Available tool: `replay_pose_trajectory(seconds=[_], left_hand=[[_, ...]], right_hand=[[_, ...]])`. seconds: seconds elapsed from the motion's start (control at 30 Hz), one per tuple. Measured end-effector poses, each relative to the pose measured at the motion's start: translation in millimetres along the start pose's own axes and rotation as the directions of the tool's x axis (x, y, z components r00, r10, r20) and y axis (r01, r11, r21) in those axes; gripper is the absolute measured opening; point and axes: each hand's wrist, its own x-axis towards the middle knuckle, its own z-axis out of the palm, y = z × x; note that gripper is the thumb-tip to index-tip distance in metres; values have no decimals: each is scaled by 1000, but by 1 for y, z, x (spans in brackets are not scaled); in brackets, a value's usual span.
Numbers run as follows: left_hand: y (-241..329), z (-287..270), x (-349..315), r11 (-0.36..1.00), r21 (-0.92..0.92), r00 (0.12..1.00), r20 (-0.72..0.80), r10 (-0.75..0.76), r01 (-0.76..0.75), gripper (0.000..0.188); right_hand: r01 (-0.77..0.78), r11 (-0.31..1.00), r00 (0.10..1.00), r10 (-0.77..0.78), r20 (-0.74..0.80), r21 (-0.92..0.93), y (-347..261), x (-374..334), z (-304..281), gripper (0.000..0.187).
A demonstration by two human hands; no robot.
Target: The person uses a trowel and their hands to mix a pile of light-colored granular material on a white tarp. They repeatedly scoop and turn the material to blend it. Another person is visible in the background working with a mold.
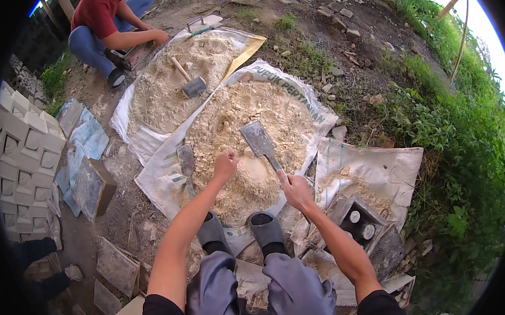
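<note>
My right hand (296, 190) grips the handle of a flat rectangular trowel (256, 139), its grey blade raised over a heap of pale crumbly powder (251, 112). Just left of the blade, my left hand (225, 165) is closed above the powder. Its fingers are curled, and whatever they may hold is hidden. Below both hands is a smooth round patch of fine powder (252, 173) in the heap. The powder lies on an opened white sack (327, 120). A second trowel (185, 159) rests at the sack's left side, near my left forearm.
A mallet (194, 87) lies on another powder heap (160, 105). Beyond it crouches a person in red (95, 16). Cast blocks (24, 164) are stacked at left. A box mould (354, 218) with two round pieces stands at right, near green plants (460, 183).
</note>
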Motion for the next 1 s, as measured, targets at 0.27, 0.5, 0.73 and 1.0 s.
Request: replay_pose_trajectory(seconds=[0.27, 0.5, 0.73, 1.0], left_hand=[[-14, -62, -6, 986, 128, 976, 203, 81, -108, 24], [3, -74, 16, 903, 349, 907, 411, 93, -251, 24], [14, -48, 28, 718, 623, 909, 416, 32, -310, 44], [-41, -32, 36, 884, 389, 942, 305, 141, -258, 53]], right_hand=[[-116, 993, 989, 116, -93, 11, 56, 44, 63, 72], [-250, 959, 966, 256, 27, -132, 112, -6, 68, 68], [-85, 993, 980, 99, -175, 82, 43, 32, 50, 66], [-308, 948, 951, 308, -8, -82, 103, -12, 86, 68]])
